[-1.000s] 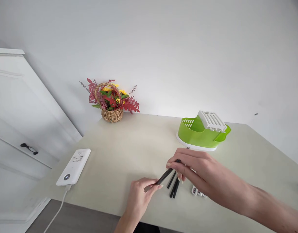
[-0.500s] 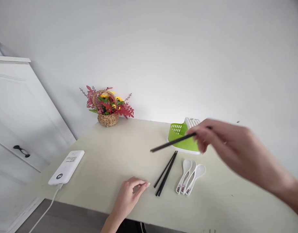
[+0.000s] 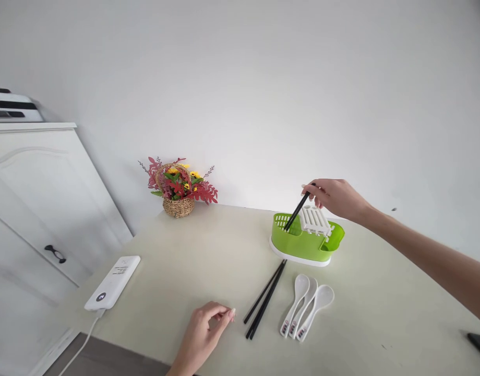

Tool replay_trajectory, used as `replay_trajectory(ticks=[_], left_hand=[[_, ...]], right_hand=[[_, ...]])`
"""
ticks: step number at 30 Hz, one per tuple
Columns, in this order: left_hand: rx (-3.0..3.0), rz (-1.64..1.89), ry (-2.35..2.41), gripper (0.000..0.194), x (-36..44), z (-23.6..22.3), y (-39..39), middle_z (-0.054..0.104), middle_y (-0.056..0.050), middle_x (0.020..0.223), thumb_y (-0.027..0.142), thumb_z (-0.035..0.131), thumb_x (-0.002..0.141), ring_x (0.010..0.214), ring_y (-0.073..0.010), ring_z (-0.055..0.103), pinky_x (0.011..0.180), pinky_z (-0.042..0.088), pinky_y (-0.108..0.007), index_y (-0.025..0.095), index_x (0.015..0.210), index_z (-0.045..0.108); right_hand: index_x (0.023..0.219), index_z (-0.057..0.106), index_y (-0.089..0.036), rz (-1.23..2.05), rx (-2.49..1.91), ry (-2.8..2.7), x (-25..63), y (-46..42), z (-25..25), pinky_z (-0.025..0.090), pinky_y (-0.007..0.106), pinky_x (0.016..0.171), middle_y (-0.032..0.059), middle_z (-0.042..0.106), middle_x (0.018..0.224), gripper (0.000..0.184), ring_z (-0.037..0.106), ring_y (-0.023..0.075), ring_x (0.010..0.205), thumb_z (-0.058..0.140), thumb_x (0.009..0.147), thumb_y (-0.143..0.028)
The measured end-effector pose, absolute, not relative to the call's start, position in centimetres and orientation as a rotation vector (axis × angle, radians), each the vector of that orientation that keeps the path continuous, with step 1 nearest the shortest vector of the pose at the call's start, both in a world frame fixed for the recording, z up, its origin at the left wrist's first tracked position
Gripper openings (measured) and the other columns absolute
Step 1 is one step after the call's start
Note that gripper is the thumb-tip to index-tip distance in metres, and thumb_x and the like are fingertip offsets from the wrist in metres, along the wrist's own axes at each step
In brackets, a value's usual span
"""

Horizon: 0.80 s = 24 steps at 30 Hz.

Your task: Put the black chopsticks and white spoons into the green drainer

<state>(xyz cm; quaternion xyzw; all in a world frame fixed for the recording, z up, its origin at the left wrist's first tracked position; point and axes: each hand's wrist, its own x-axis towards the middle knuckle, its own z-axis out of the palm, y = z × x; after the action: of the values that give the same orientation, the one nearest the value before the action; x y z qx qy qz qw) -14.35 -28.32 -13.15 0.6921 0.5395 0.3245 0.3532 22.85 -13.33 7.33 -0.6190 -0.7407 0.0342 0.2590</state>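
Note:
My right hand (image 3: 337,198) pinches the upper end of a pair of black chopsticks (image 3: 298,208) over the green cutlery holder (image 3: 300,246). Their lower ends reach down into its left compartment, tilted to the left. A white slotted rack (image 3: 315,220) bridges the middle of the holder, just below my fingers. My left hand (image 3: 203,334) rests near the table's front edge, thumb and forefinger together, with nothing visible between them. Right of it lie several loose black chopsticks (image 3: 266,301). Beside those, three white spoons (image 3: 301,286) lie partly overlapping, bowls away from me.
On the table (image 3: 185,261), a wicker basket of flowers (image 3: 178,206) stands at the back left by the wall. A white power bank (image 3: 114,282) with a cable lies at the left. A white cabinet (image 3: 40,198) stands beyond it. A dark object (image 3: 479,344) lies at the right edge.
My right hand has moved back and tilted the chopsticks from nearly level to steep, their ends now inside the holder. My left hand stays nearly in place. The camera view has shifted slightly.

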Motion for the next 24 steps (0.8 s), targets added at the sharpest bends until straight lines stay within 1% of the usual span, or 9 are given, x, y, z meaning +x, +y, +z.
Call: replay_trajectory(ticks=[3, 5, 9, 14, 17, 19, 21, 24], left_hand=[[1.792, 0.829, 1.429, 0.041, -14.2, -13.1, -28.2, 0.08, -0.004, 0.086, 0.054, 0.057, 0.1, 0.082, -0.0209, 0.073, 0.072, 0.053, -0.024, 0.025, 0.081, 0.078], [1.793, 0.809, 1.455, 0.041, -14.1, -13.3, -28.1, 0.08, -0.004, 0.087, 0.054, 0.057, 0.1, 0.082, -0.021, 0.073, 0.073, 0.053, -0.025, 0.025, 0.08, 0.078], [1.783, 0.758, 1.49, 0.043, -14.0, -13.7, -27.8, 0.08, -0.005, 0.087, 0.056, 0.055, 0.101, 0.082, -0.021, 0.073, 0.064, 0.051, -0.023, 0.025, 0.081, 0.078], [1.796, 0.746, 1.492, 0.042, -13.9, -13.8, -27.4, 0.08, -0.005, 0.087, 0.055, 0.056, 0.101, 0.08, -0.0201, 0.072, 0.065, 0.052, -0.023, 0.024, 0.082, 0.078], [1.806, 0.723, 1.518, 0.044, -13.7, -13.8, -27.3, 0.079, -0.006, 0.086, 0.056, 0.055, 0.101, 0.076, -0.0198, 0.071, 0.059, 0.05, -0.022, 0.024, 0.081, 0.077], [1.816, 0.708, 1.53, 0.044, -13.6, -13.7, -27.2, 0.079, -0.006, 0.085, 0.056, 0.055, 0.101, 0.075, -0.0196, 0.07, 0.057, 0.049, -0.022, 0.024, 0.081, 0.077], [1.828, 0.706, 1.534, 0.044, -13.6, -13.7, -27.2, 0.079, -0.006, 0.085, 0.055, 0.055, 0.101, 0.075, -0.0193, 0.07, 0.059, 0.05, -0.022, 0.024, 0.081, 0.077], [1.841, 0.715, 1.532, 0.043, -13.5, -13.7, -27.1, 0.079, -0.006, 0.085, 0.054, 0.056, 0.101, 0.074, -0.019, 0.07, 0.061, 0.051, -0.022, 0.023, 0.08, 0.077]], right_hand=[[0.094, 0.075, -0.022, 0.198, -1.748, -2.08, 23.3, -9.9, 5.7, 0.049, 0.029, 0.069, 0.0032, 0.076, 0.077, 0.047, 0.07, 0.0178, 0.073, 0.037, 0.104, -0.048], [0.094, 0.076, -0.022, 0.26, -1.768, -2.108, 23.6, -7.9, 4.6, 0.05, 0.029, 0.07, 0.0043, 0.077, 0.081, 0.046, 0.071, 0.0182, 0.075, 0.037, 0.103, -0.046], [0.091, 0.077, -0.021, 0.366, -1.754, -2.138, 24.2, -5.2, 2.9, 0.053, 0.028, 0.073, 0.0059, 0.08, 0.093, 0.043, 0.073, 0.0185, 0.079, 0.04, 0.103, -0.042], [0.091, 0.078, -0.02, 0.435, -1.779, -2.137, 25.3, -3.0, 2.5, 0.053, 0.029, 0.072, 0.007, 0.08, 0.096, 0.042, 0.073, 0.0188, 0.079, 0.043, 0.103, -0.042], [0.088, 0.078, -0.021, 0.461, -1.807, -2.126, 25.7, -1.9, 2.6, 0.053, 0.03, 0.075, 0.0065, 0.08, 0.094, 0.041, 0.073, 0.0189, 0.078, 0.046, 0.102, -0.042], [0.088, 0.078, -0.022, 0.452, -1.838, -2.127, 25.8, -1.3, 2.7, 0.053, 0.032, 0.078, 0.0062, 0.08, 0.093, 0.041, 0.073, 0.02, 0.081, 0.046, 0.103, -0.043], [0.09, 0.079, -0.021, 0.391, -1.925, -2.104, 25.8, -1.3, 2.8, 0.053, 0.036, 0.079, 0.0087, 0.079, 0.091, 0.042, 0.073, 0.0241, 0.085, 0.048, 0.102, -0.047], [0.103, 0.077, -0.018, 0.136, -2.091, -2.001, 25.7, -2.6, 2.9, 0.051, 0.045, 0.079, 0.0144, 0.077, 0.092, 0.045, 0.071, 0.0314, 0.089, 0.052, 0.099, -0.054]])
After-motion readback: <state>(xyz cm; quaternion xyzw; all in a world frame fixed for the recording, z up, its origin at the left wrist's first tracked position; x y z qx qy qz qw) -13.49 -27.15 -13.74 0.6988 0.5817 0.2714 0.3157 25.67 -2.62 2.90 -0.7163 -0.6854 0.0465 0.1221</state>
